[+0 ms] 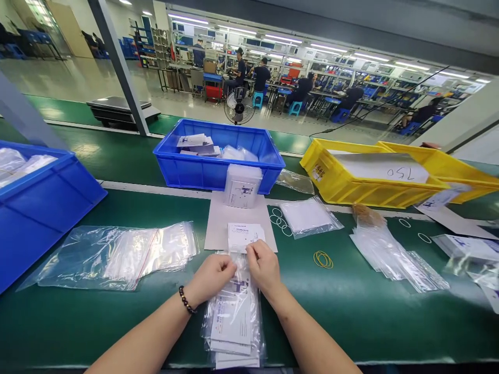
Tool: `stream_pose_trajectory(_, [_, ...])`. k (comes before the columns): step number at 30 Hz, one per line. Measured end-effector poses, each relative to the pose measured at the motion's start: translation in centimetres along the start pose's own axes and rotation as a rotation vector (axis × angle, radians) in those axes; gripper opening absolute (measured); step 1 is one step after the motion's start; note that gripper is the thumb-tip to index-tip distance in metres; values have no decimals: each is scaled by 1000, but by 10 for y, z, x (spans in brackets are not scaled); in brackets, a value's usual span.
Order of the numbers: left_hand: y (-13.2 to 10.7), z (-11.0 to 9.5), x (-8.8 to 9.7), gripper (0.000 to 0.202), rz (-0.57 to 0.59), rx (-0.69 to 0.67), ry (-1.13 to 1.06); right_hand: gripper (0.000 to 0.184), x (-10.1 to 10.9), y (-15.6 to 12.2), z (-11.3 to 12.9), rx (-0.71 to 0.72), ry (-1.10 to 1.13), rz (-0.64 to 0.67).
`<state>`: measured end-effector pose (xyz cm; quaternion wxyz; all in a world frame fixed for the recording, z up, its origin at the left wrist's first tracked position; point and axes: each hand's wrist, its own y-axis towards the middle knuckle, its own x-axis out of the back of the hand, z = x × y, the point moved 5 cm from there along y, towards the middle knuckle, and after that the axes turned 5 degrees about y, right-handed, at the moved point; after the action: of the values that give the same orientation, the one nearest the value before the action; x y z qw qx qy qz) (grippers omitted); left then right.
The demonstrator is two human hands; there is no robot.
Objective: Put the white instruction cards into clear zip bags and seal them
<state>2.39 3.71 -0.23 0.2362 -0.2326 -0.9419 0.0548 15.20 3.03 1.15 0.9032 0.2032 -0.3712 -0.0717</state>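
My left hand (213, 278) is closed in a pinch at the left edge of a clear plastic bag (239, 262). My right hand (265, 266) pinches the bag's upper right edge, its fingertips against a white printed leaflet (245, 235). Whether the leaflet's lower end is inside the bag's mouth, I cannot tell. Below my hands, towards me, lies an overlapping row of bagged leaflets (232, 319). Beyond, an upright stack of printed leaflets (242, 193) leans against a blue bin (218, 174), on a grey cardboard sheet (216, 223).
Clear zip bags (132, 254) lie left, beside another blue bin (47, 208). To the right are a wrapped white pack (306, 215), white rings (281, 222), yellow rubber bands (323, 259), more plastic bags (390, 254) and yellow bins (374, 189). A metal post (119, 67) rises at the back left.
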Motion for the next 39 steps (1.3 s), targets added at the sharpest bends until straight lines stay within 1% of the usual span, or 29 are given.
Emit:
stream_pose_trajectory(1, [1,3,3,33,-21,37,-45,20,1,0,3,40,23,9])
stream_pose_trajectory(2, [3,7,6,33,-49,72,-94,20,1,-1,9,103,41,25])
stream_pose_trajectory(4, [5,14,11,34,-96,130,-182,30,0,-5,22,232,37,66])
stream_pose_trajectory(5, [5,16,13,34,-95,154,-216,28,-2,-7,26,274,21,92])
stream_pose_trajectory(7, [5,16,15,35,-77,164,-241,20,-4,-9,29,290,14,153])
stream_pose_trajectory(8, [3,13,19,35,-97,130,-215,23,-4,-9,28,267,40,183])
stream_pose_trajectory(9, [1,8,24,34,-146,54,-156,25,-3,-8,26,231,92,215])
stream_pose_trajectory(11, [-6,-9,35,27,-260,-186,37,25,0,-5,20,142,243,292])
stream_pose_trajectory(12, [-9,-17,38,22,-273,-306,144,23,1,-4,16,92,318,337])
stream_pose_trajectory(13, [-12,-22,38,19,-239,-392,239,21,3,-3,14,39,382,387])
stream_pose_trajectory(14, [-14,-24,36,16,-173,-428,314,19,4,-2,11,-18,428,445])
stream_pose_trajectory(15, [-14,-23,35,13,-103,-417,370,17,5,-2,9,-71,457,503])
stream_pose_trajectory(17, [-12,-17,36,12,-14,-327,431,17,7,-2,6,-129,484,619])
stream_pose_trajectory(18, [-11,-14,37,14,2,-275,440,20,8,-2,6,-122,491,661])
stream_pose_trajectory(19, [-9,-12,39,16,15,-232,433,22,9,-1,6,-97,494,675])
stream_pose_trajectory(20, [-8,-9,39,17,37,-201,411,21,11,1,4,-70,485,659])
stream_pose_trajectory(21, [-7,-7,39,17,66,-179,374,19,13,4,0,-54,448,605])
stream_pose_trajectory(22, [-5,-6,38,17,99,-161,324,17,14,7,-7,-56,375,521])
stream_pose_trajectory(25, [-2,0,34,18,170,-123,167,18,19,15,-33,-112,17,253])
stream_pose_trajectory(26, [-1,1,33,18,177,-117,133,18,20,16,-41,-122,-91,193])
stream_pose_trajectory(28, [-1,2,31,18,183,-111,107,19,19,18,-52,-136,-234,119])
stream_pose_trajectory(30, [-1,2,29,16,190,-102,111,27,19,19,-62,-177,-304,80])
stream_pose_trajectory(33, [0,4,26,14,190,-88,127,40,17,19,-72,-291,-307,111])
stream_pose_trajectory(35, [1,6,25,14,182,-84,136,40,17,19,-77,-355,-277,126])
stream_pose_trajectory(39, [5,11,21,15,197,-66,143,36,22,20,-83,-428,-226,83])
